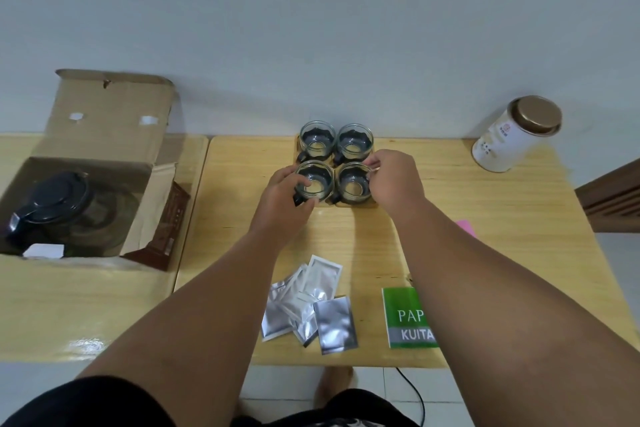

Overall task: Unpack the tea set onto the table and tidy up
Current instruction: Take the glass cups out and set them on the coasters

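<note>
Brown corrugated cardboard box [104,135], flaps open, lies well to the left of our left fingers. The clear glass teapot with a black lid [59,204] sits inside it, not yet unpacked. Our left hand [284,198] curls round the near-left clear glass cup with a black handle [313,180]. Just right of those fingers stands the matching near-right glass cup [353,182], whose rim our right hand [394,180] pinches with its fingertips. Beyond both sets of fingers stand two more such cups [317,139], side by side. All four rest on a pale wooden tray [356,205] on the light wooden table [485,218]. Far right of our right fingers stands a white round tin with a gold lid [512,135].

We judge the step to be squaring the cups into a neat block. We should nudge each by its wall, keep it upright, avoid knocking glass on glass, and turn the handles one way.

The teapot's body is lost in the box's shadow. Our left hand covers part of its cup's handle. We cannot tell whether the tray is one piece or several. Our right forearm cuts off the green paper packet [403,319].
</note>
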